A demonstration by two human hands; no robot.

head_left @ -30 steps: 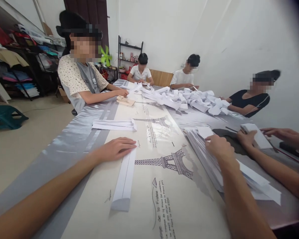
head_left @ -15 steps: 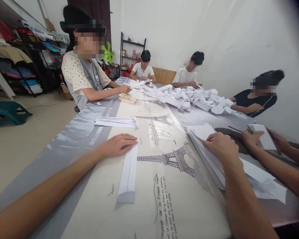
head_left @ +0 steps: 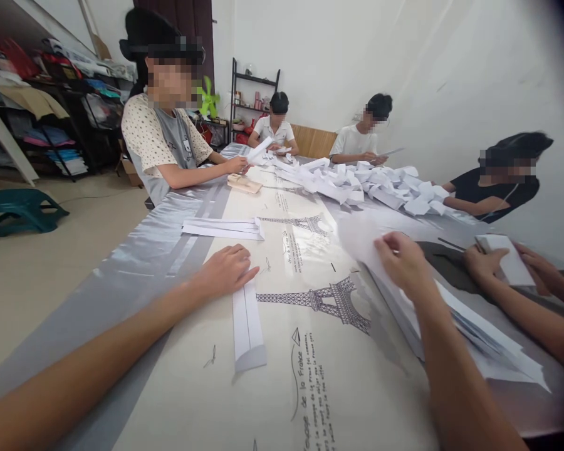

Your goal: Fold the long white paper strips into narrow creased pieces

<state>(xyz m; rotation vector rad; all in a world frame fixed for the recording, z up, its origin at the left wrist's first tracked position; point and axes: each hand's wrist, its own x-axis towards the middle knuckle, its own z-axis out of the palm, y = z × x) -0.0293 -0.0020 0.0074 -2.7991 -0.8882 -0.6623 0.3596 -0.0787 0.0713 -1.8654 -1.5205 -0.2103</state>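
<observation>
My left hand [head_left: 226, 270] rests palm down over the far end of a folded white paper strip [head_left: 249, 329], its fingers slightly curled and the thumb apart, not gripping. The strip lies lengthwise on the table runner, with a crease line down its middle. My right hand [head_left: 399, 260] pinches a white sheet of paper [head_left: 360, 237] between thumb and fingers, its far end raised and blurred. Beneath that hand is a fanned stack of white paper [head_left: 399, 316], partly covered by my forearm. Beyond my left hand lies a bundle of folded paper strips [head_left: 220, 228].
Folded white papers are heaped [head_left: 357, 181] at the far right. A wooden block [head_left: 245, 183] sits near a person [head_left: 160, 144] at the left; more people sit around the table. At right, a neighbour's hands [head_left: 486, 263] hold a white paper block [head_left: 507, 260]. A green stool [head_left: 21, 210] stands left.
My right hand has lifted the sheet from the stack and moved slightly away from me. My left hand has shifted left and its fingers have curled; the strip's near end has swung right.
</observation>
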